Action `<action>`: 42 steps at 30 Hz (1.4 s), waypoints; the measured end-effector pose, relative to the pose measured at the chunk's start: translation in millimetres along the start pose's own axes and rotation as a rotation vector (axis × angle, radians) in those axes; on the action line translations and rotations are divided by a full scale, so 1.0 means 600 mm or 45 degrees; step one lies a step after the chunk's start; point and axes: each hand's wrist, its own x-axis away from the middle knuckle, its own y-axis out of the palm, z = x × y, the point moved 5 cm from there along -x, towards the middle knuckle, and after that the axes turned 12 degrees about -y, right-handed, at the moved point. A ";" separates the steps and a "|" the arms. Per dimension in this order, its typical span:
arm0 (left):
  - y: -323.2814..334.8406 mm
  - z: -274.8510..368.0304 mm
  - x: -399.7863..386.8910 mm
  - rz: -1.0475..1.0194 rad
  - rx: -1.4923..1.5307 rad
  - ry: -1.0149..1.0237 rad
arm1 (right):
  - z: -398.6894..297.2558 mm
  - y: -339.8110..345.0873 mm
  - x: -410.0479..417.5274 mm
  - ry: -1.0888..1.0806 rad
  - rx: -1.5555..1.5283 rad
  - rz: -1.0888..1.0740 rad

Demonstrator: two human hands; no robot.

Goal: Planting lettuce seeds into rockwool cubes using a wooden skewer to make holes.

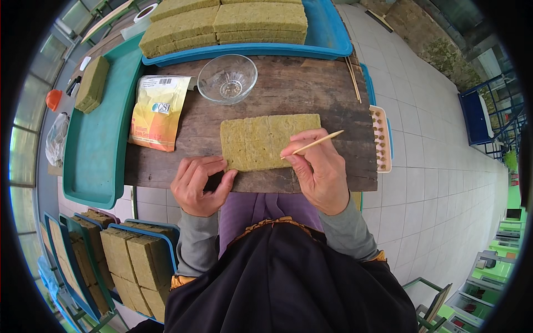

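Observation:
A rockwool slab, scored into blocks and dotted with small holes, lies flat on a dark wooden table before me. The fingers of my left hand touch its near left corner, thumb and fingertips apart. A thin wooden stick with a pointed end is pinched in my right hand. Its lower tip meets the slab's top near the right front part. Beyond the slab stands a clear glass bowl with a few small pale seeds at the bottom. Left of the bowl lies a printed seed packet.
A blue tray at the back holds stacked rockwool slabs. One more slab rests in a green tray on the left. Thin sticks lie at the table's right edge. Filled trays stand upright at lower left.

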 end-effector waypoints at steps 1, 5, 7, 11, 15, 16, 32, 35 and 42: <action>0.000 0.000 0.000 -0.002 0.001 0.000 | -0.001 0.001 -0.001 -0.041 0.019 -0.006; -0.001 -0.002 0.002 -0.004 -0.008 -0.008 | -0.001 0.000 -0.002 -0.008 -0.047 0.011; 0.000 -0.001 0.001 -0.002 -0.011 -0.008 | 0.006 -0.006 0.006 0.095 -0.104 0.096; -0.001 0.001 0.000 0.007 -0.020 -0.009 | 0.018 -0.020 0.012 0.204 -0.172 0.239; 0.000 0.001 -0.001 0.007 -0.020 -0.001 | 0.011 -0.008 0.008 0.069 -0.130 0.119; 0.000 0.002 -0.001 0.007 -0.021 -0.001 | 0.007 -0.007 0.005 0.042 -0.102 0.102; 0.000 0.001 -0.005 0.007 -0.031 -0.008 | 0.002 0.000 -0.003 -0.030 0.020 0.036; -0.001 0.001 -0.005 0.026 -0.046 0.007 | 0.004 -0.003 -0.002 0.031 -0.080 0.047; -0.002 0.002 -0.004 0.022 -0.059 -0.004 | 0.025 -0.028 0.000 0.113 -0.084 0.292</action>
